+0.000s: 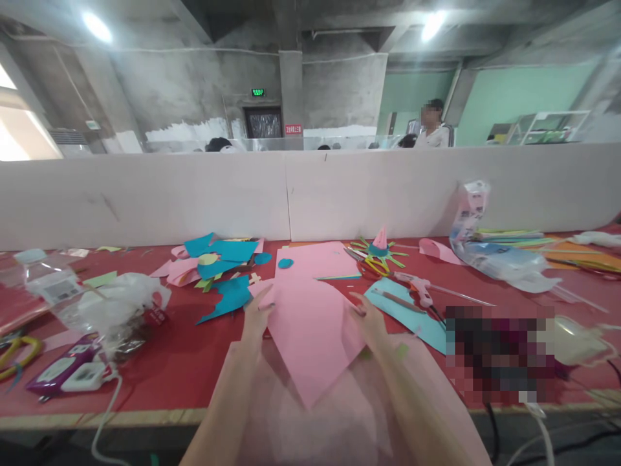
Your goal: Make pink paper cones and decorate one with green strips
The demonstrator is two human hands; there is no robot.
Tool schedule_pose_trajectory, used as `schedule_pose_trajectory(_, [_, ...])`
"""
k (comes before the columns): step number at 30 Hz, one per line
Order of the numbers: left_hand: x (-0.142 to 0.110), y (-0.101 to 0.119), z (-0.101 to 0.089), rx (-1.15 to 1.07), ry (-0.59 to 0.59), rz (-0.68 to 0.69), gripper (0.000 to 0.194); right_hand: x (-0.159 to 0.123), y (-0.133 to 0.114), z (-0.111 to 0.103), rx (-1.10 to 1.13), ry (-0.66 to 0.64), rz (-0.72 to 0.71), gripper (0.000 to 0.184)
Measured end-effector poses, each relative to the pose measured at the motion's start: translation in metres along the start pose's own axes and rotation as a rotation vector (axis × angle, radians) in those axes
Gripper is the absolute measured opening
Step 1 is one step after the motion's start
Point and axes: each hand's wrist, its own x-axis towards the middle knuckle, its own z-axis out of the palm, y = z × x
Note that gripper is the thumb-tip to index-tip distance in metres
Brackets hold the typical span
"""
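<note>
A sheet of pink paper (310, 330), with a curved far edge and a point toward me, is held up over the near part of the table. My left hand (257, 317) grips its left edge, fingers closed on it. On the opposite edge, my right hand (371, 317) pinches the same sheet. Just beyond it lies another flat pink sheet (320, 255) with a small blue paper circle (286, 263) on it. Scissors with yellow handles (376, 265) rest beside a small paper craft (380, 248) with a pink cone top. Light-blue paper (407, 314) lies right of my right hand.
Blue paper scraps (228, 255) are heaped at back left. A plastic bottle (46, 278), a white plastic bag (119, 301) and a purple boxy item (63, 369) sit at left. A pink glue gun (421, 290) lies at right. A white partition (194, 194) borders the red table.
</note>
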Motion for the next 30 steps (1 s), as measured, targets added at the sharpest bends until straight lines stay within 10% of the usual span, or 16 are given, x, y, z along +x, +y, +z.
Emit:
schedule_pose_trajectory(7, [-0.004,0.001,-0.002,0.051,0.085,0.199,0.047,0.004,0.017,0.001,-0.079,-0.001,-0.057,0.041])
schedule_pose_trajectory(20, [-0.001,-0.004,0.002,-0.336,0.144,0.048,0.081,0.014,0.029,0.000,0.214,-0.005,-0.029,0.032])
schedule_pose_trajectory(30, [-0.005,0.008,0.007,-0.183,0.114,0.025,0.043,0.013,0.020,-0.004,0.262,0.157,0.034,0.040])
